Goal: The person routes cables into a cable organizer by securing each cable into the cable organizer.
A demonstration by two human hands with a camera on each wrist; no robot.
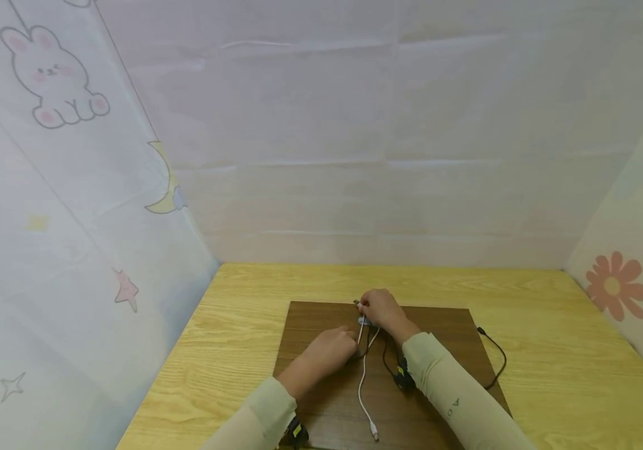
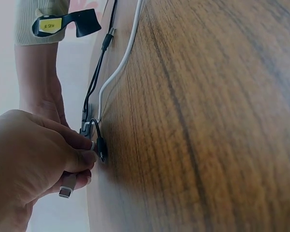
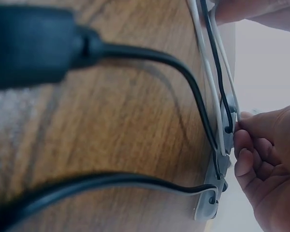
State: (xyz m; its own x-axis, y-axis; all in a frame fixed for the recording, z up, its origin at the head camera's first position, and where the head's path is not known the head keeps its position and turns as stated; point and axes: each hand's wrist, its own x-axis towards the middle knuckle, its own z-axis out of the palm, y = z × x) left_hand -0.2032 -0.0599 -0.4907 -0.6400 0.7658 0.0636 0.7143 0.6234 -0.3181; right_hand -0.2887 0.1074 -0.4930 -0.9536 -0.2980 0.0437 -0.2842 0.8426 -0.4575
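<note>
My right hand point(image 1: 382, 307) is at the back of the brown board, beside a grey cable organizer point(image 3: 203, 208). In the right wrist view, thumb and fingertips of the right hand point(image 3: 273, 154) pinch a white cable point(image 3: 226, 63) at one of the organizer's slots. My left hand point(image 1: 329, 350) is nearer and to the left. In the left wrist view the left hand point(image 2: 34, 164) grips a white cable, whose USB-C plug point(image 2: 66, 187) pokes out below the fingers. A black cable's plug point(image 2: 101, 149) lies beside those fingertips. Several black and white cables pass through the organizer.
The brown board point(image 1: 321, 400) lies on a yellow wood-grain table point(image 1: 214, 331). A white cable's plug point(image 1: 374, 431) rests near the board's front. Over the right edge of the board loops a black cable point(image 1: 503, 362). A large black connector point(image 3: 29, 46) fills the right wrist foreground.
</note>
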